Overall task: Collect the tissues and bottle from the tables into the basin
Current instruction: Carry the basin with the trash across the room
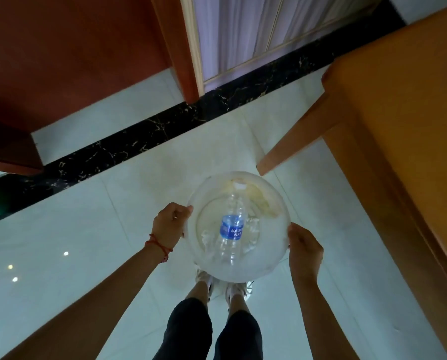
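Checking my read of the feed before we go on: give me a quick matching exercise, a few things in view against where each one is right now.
Things:
1. bottle
2. left hand
3. right hand
4. orange table

Places:
A. gripping the basin's right rim
B. lying on its side inside the basin
C. standing at the right of the view, apart from the basin
D. gripping the basin's left rim

Pairs: 1-B, 2-D, 3-A, 4-C. The clear basin is held over the pale floor between both hands.
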`<state>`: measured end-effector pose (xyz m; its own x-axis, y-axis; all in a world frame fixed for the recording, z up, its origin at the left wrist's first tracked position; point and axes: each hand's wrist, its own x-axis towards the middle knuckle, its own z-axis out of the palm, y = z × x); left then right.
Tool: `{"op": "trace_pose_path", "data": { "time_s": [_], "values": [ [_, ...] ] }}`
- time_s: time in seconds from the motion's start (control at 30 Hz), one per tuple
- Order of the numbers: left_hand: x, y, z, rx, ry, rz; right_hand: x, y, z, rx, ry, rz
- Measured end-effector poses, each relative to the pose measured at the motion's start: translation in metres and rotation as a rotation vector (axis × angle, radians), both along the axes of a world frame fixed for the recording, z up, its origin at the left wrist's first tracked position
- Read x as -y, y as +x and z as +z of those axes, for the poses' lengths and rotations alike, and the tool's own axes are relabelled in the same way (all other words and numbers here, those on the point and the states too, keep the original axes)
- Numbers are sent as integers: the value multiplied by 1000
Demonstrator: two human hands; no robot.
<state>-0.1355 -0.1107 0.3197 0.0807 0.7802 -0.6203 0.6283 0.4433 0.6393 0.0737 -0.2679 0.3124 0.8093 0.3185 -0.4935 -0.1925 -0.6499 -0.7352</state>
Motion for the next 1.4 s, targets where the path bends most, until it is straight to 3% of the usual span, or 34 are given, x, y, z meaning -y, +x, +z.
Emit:
{"op": "trace_pose_path", "data": {
  "time_s": [0.2, 0.7, 1.03, 1.4],
  "values": [
    [-3, 29, -92, 0, -14, -105, 5, 26, -87, 11, -46, -35],
    [0, 71, -303, -2, -112, -122, -5, 77, -299, 32, -85, -20],
    [5, 103, -355, 29, -166, -125, -7, 99, -358, -33, -39, -176],
    [9, 94, -365, 96, -270, -11, -5, 93, -357, -16, -128, -89]
  ]
}}
